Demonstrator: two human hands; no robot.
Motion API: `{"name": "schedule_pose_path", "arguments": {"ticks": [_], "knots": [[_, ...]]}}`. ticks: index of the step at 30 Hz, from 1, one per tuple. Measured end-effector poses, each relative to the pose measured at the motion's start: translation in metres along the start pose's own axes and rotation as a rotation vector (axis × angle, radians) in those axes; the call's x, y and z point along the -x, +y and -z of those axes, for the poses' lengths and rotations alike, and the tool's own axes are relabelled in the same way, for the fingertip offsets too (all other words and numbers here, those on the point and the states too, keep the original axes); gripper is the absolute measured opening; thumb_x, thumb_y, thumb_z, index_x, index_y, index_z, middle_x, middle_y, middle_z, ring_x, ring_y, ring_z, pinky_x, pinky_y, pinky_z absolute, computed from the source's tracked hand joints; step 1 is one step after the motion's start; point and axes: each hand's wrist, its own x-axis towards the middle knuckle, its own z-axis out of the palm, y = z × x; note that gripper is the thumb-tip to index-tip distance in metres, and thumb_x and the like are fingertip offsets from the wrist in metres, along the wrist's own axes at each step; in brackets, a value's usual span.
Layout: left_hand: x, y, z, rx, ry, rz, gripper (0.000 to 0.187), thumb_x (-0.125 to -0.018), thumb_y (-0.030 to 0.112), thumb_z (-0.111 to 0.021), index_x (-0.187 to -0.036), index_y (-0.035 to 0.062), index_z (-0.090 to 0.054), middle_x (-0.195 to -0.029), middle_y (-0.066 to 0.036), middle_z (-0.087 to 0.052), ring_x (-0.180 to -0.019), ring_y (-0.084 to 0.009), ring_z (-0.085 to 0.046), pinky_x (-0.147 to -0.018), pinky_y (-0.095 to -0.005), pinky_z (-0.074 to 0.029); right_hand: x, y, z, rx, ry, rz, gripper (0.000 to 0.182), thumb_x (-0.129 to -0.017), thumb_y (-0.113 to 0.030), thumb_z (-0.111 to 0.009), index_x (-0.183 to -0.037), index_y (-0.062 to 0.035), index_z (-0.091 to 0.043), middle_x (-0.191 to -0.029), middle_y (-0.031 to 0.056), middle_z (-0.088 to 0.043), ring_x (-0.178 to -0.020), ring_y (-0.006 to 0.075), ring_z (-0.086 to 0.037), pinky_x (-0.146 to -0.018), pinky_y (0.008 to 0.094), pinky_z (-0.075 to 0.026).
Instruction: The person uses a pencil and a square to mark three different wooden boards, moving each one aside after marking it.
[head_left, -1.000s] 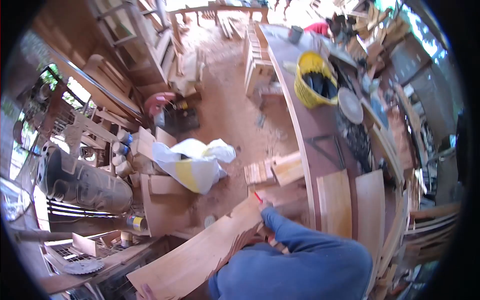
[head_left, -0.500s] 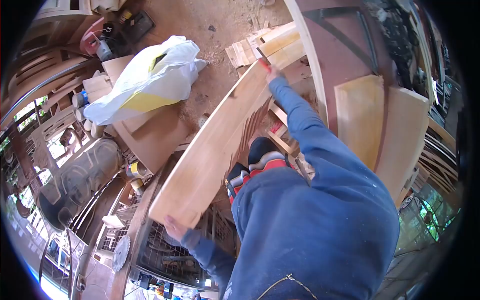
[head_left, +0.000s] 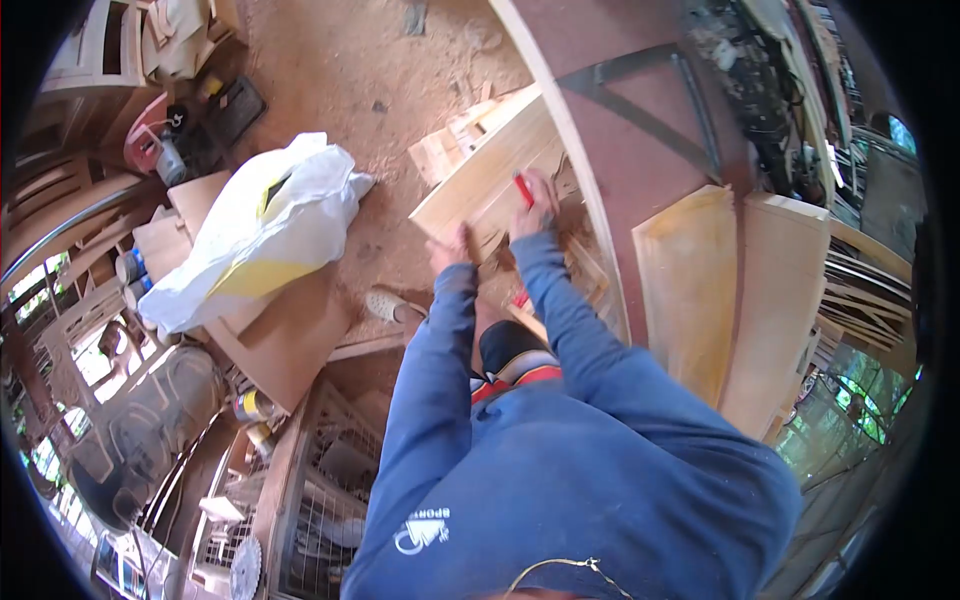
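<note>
A pale wooden board (head_left: 488,178) lies ahead of me, slanting away to the upper right, its far end partly behind the edge of the brown-topped table. My left hand (head_left: 450,252) grips the board's near end, thumb and fingers at its edge. My right hand (head_left: 538,208) is closed round a short red pencil (head_left: 523,190) and rests over the board's right side. The pencil's tip is too small to make out.
At my right stands a brown-topped table (head_left: 650,150) with a metal frame and two wood panels (head_left: 690,290). A white and yellow sack (head_left: 260,230) lies on cardboard at left. Offcuts (head_left: 437,155) lie on the dusty floor. A circular saw blade (head_left: 245,568) is at lower left.
The board has moved forward, away from my body. My left hand has shifted up and right, closer to my right hand. My view has turned slightly.
</note>
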Motion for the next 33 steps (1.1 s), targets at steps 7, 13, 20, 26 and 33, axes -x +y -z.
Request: {"name": "schedule_pose_path", "arguments": {"ticks": [7,13,20,26,33], "knots": [[-0.026,0.043,-0.101,0.053,-0.364,-0.477,0.063,-0.089,0.045,-0.074,-0.126,-0.0025,-0.058,-0.113,-0.028,-0.068,-0.106,-0.0374,-0.068,-0.091,-0.042,-0.053,0.043,-0.056,0.113,-0.131,-0.121,0.073,0.018,-0.092,-0.002,-0.056,-0.107,-0.0005,-0.066,-0.103,0.0198,-0.068,-0.096,0.0352,-0.068,-0.086,0.0416,-0.054],[-0.002,0.034,0.011,0.083,-0.557,-0.587,0.038,-0.094,0.023,-0.067,-0.122,-0.0033,-0.065,-0.113,-0.02,-0.071,-0.102,-0.0272,-0.069,-0.09,-0.0377,-0.055,0.165,-0.077,0.243,-0.084,-0.312,-0.18,0.016,-0.089,-0.007,-0.066,-0.105,-0.0063,-0.066,-0.09,0.0153,-0.068,-0.083,0.0353,-0.069,-0.071,0.044,-0.055],[0.109,0.187,0.126,0.095,-0.133,-1.008,0.022,-0.096,0.012,-0.059,-0.111,-0.0007,-0.069,-0.099,-0.01,-0.071,-0.087,-0.0157,-0.062,-0.08,-0.0297,-0.051,0.229,-0.108,0.387,0.114,0.011,-0.24,0.016,-0.086,-0.002,-0.063,-0.101,-0.0049,-0.067,-0.085,0.0172,-0.07,-0.076,0.0335,-0.071,-0.068,0.0409,-0.057],[0.248,0.311,0.099,0.159,-0.654,-1.328,0.028,-0.101,0.019,-0.06,-0.118,-0.0026,-0.064,-0.107,-0.015,-0.069,-0.097,-0.0221,-0.065,-0.088,-0.0349,-0.052,0.332,0.011,0.505,0.48,0.882,-0.648,0.019,-0.09,-0.007,-0.051,-0.091,-0.0029,-0.07,-0.078,0.0165,-0.068,-0.074,0.0292,-0.069,-0.066,0.0376,-0.053],[0.344,0.307,-0.005,-0.933,-0.183,-1.473,0.079,-0.093,0.063,-0.055,-0.121,-0.0104,-0.061,-0.111,-0.032,-0.069,-0.11,-0.044,-0.066,-0.094,-0.0474,-0.051,0.467,0.147,0.612,0.833,0.864,-1.314,0.035,-0.095,-0.032,-0.06,-0.117,-0.0064,-0.069,-0.108,0.0287,-0.069,-0.105,0.044,-0.068,-0.09,0.0517,-0.053]]}}
